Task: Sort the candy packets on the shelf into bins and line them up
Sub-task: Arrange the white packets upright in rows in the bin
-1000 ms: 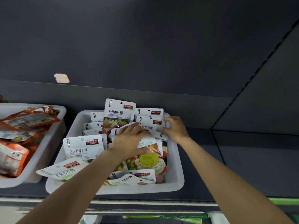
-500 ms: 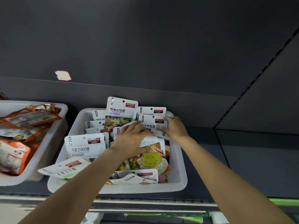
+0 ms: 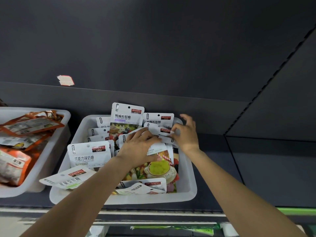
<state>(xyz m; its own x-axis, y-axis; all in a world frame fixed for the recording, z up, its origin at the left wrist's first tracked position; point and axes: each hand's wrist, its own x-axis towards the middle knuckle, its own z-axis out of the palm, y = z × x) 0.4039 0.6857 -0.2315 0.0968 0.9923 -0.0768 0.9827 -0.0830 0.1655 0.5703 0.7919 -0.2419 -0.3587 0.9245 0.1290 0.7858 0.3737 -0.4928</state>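
The dark grey metal shelf (image 3: 256, 168) fills the frame. At centre sits a white plastic bin (image 3: 186, 190) crowded with white glossy candy packets (image 3: 89, 154), some standing in rows at its upper left, others lying loose at its lower edge. A second white bin (image 3: 56, 151) at the left edge holds orange snack pouches (image 3: 15, 165).

The left hand (image 3: 136, 147) presses flat, fingers extended, on the fruit-printed packet (image 3: 160, 166), probably to steady the pile. The right hand (image 3: 185, 134) pinches a small white packet (image 3: 164, 131) near the bin's upper right corner, likely to stand it in line.

left hand (image 3: 136, 147) flat, right hand (image 3: 186, 132) pinching.
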